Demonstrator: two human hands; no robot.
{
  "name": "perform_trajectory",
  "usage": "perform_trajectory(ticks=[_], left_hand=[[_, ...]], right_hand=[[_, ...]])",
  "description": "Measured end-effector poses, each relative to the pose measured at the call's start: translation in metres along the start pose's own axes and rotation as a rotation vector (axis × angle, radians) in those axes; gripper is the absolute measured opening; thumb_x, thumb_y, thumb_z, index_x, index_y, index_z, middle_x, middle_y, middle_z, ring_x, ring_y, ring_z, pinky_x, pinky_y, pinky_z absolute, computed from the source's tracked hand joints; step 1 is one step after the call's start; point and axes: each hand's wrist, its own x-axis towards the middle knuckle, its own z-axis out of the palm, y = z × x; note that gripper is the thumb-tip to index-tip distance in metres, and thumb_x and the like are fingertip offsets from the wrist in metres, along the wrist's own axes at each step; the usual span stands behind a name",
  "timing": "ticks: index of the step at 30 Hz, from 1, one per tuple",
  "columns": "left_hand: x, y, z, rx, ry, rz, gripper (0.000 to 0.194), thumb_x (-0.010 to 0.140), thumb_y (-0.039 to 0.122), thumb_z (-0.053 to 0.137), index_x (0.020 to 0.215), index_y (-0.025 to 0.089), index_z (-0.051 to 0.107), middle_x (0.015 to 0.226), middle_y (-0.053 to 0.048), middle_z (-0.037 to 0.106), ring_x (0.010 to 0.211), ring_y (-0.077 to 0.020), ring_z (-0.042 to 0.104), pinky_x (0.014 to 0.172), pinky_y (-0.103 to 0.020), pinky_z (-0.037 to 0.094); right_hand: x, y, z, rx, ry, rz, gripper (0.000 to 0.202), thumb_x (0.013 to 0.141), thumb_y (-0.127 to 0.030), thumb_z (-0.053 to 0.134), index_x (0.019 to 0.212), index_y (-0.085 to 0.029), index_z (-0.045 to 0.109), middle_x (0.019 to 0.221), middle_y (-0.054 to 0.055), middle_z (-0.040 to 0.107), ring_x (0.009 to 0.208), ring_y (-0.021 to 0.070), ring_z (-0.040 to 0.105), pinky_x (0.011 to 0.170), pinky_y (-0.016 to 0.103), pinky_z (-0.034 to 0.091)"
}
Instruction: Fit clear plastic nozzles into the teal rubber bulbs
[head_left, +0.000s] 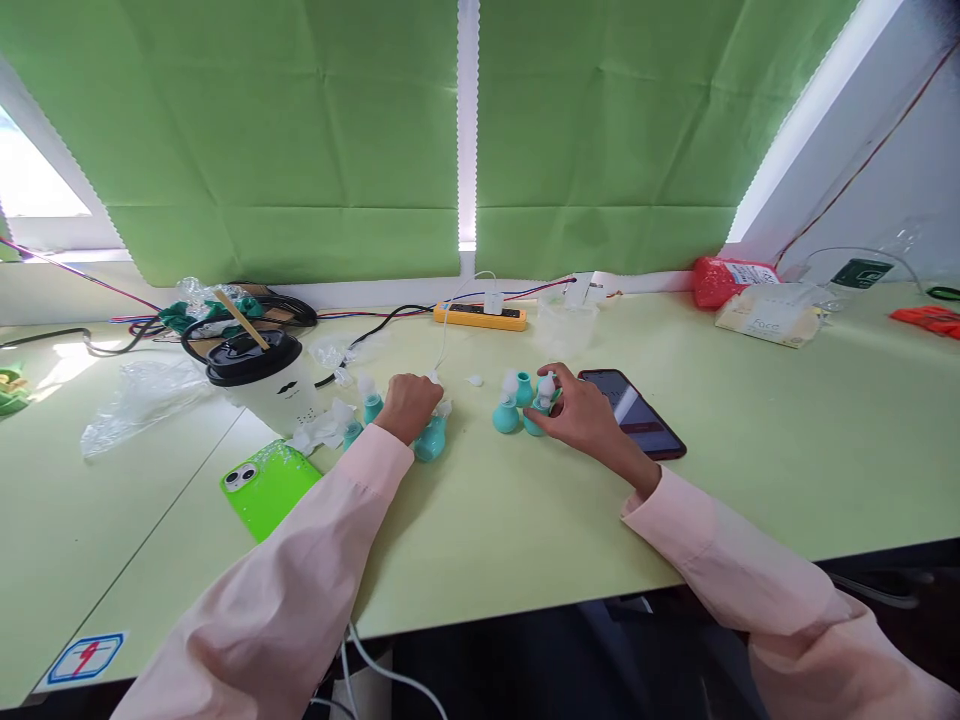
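My left hand [411, 406] is closed over a group of small teal bulbs with whitish tips, its knuckles up and its fingertips hidden. Beside it on the right, a teal bulb [430, 441] leans on the table; others, such as a tipped bulb [373, 404], show to its left. My right hand [583, 412] has thumb and forefinger around a teal bulb with a clear whitish tip [547, 388]. Close by stand another tipped bulb [506, 414] and an open-necked bulb without a tip [523, 388]. A small white piece [475, 380] lies between the two groups.
A green-cased phone [271, 488] and a lidded cup with a straw [274, 390] are on the left. Behind my right hand lies a dark phone [637, 415]. Farther back are a yellow power strip [480, 317], a clear tub [566, 328] and a tissue pack [772, 315].
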Motion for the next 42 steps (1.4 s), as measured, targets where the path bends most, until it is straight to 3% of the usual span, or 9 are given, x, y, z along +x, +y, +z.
perform_trajectory(ticks=[10, 15, 20, 24, 28, 30, 34, 38, 42], left_hand=[[-0.001, 0.006, -0.004, 0.018, -0.021, 0.111, 0.02, 0.072, 0.007, 0.042, 0.073, 0.013, 0.061, 0.079, -0.015, 0.062, 0.08, -0.0255, 0.057, 0.058, -0.031, 0.035], [0.005, 0.012, -0.004, 0.009, -0.035, 0.108, 0.023, 0.07, 0.002, 0.04, 0.075, 0.01, 0.061, 0.08, -0.017, 0.061, 0.08, -0.0272, 0.057, 0.057, -0.032, 0.037], [0.009, 0.006, 0.002, -0.031, 0.003, 0.117, 0.022, 0.067, 0.002, 0.042, 0.078, 0.01, 0.06, 0.08, -0.017, 0.061, 0.08, -0.0276, 0.058, 0.058, -0.032, 0.038], [0.007, 0.005, -0.002, -0.084, 0.076, 0.081, 0.019, 0.067, 0.007, 0.044, 0.073, 0.01, 0.061, 0.076, -0.016, 0.061, 0.077, -0.0265, 0.057, 0.059, -0.031, 0.038], [-0.01, 0.015, -0.019, -0.26, 0.193, 0.094, 0.02, 0.07, 0.022, 0.044, 0.077, 0.014, 0.061, 0.073, -0.008, 0.061, 0.07, -0.0182, 0.055, 0.059, -0.026, 0.038], [-0.024, 0.023, -0.024, -0.691, 0.208, 0.165, 0.02, 0.067, 0.027, 0.048, 0.071, 0.014, 0.062, 0.063, -0.002, 0.058, 0.058, -0.0114, 0.05, 0.054, -0.022, 0.037], [-0.053, 0.041, -0.013, -1.395, -0.092, 0.066, 0.02, 0.061, 0.03, 0.054, 0.061, 0.011, 0.06, 0.045, 0.004, 0.04, 0.042, -0.0053, 0.034, 0.04, -0.018, 0.027], [-0.07, 0.052, 0.012, -1.819, -0.297, -0.088, 0.017, 0.061, 0.027, 0.057, 0.057, 0.011, 0.055, 0.04, 0.008, 0.025, 0.039, -0.0025, 0.02, 0.038, -0.018, 0.019], [-0.074, 0.054, 0.025, -2.056, -0.336, -0.14, 0.019, 0.064, 0.029, 0.058, 0.057, 0.013, 0.05, 0.04, 0.009, 0.023, 0.038, -0.002, 0.018, 0.038, -0.018, 0.016]], right_hand=[[-0.009, -0.01, 0.001, -0.013, 0.233, -0.126, 0.056, 0.062, -0.048, 0.052, 0.107, -0.018, 0.038, 0.102, 0.008, 0.048, 0.066, 0.0166, 0.053, 0.044, 0.023, 0.034], [-0.009, -0.011, 0.0, 0.03, 0.278, -0.161, 0.054, 0.062, -0.045, 0.055, 0.106, -0.018, 0.038, 0.106, 0.01, 0.044, 0.087, 0.0224, 0.049, 0.06, 0.029, 0.041], [-0.008, -0.01, -0.001, 0.037, 0.319, -0.19, 0.056, 0.06, -0.044, 0.057, 0.106, -0.017, 0.039, 0.109, 0.013, 0.042, 0.095, 0.0269, 0.044, 0.073, 0.038, 0.04], [-0.013, -0.013, -0.006, 0.047, 0.507, -0.249, 0.052, 0.06, -0.042, 0.059, 0.102, -0.018, 0.04, 0.114, 0.014, 0.036, 0.103, 0.0298, 0.039, 0.077, 0.043, 0.038], [-0.027, -0.021, -0.004, 0.147, 0.717, -0.517, 0.041, 0.061, -0.03, 0.063, 0.095, -0.023, 0.041, 0.097, 0.009, 0.045, 0.09, 0.0235, 0.047, 0.072, 0.039, 0.042], [-0.034, -0.026, 0.002, 0.249, 0.642, -0.666, 0.04, 0.063, -0.024, 0.063, 0.097, -0.023, 0.041, 0.084, 0.005, 0.05, 0.076, 0.0177, 0.051, 0.063, 0.032, 0.045], [-0.044, -0.034, 0.018, 0.414, 0.394, -0.678, 0.031, 0.067, -0.019, 0.059, 0.095, -0.017, 0.046, 0.069, 0.003, 0.055, 0.063, 0.0127, 0.051, 0.052, 0.024, 0.043], [-0.048, -0.039, 0.024, 0.549, 0.193, -0.645, 0.016, 0.07, -0.018, 0.057, 0.086, -0.015, 0.054, 0.059, 0.0, 0.055, 0.052, 0.0088, 0.049, 0.049, 0.022, 0.043], [-0.052, -0.042, 0.028, 0.756, 0.051, -0.494, 0.013, 0.07, -0.016, 0.055, 0.083, -0.014, 0.057, 0.064, 0.002, 0.058, 0.054, 0.008, 0.053, 0.05, 0.02, 0.047]])
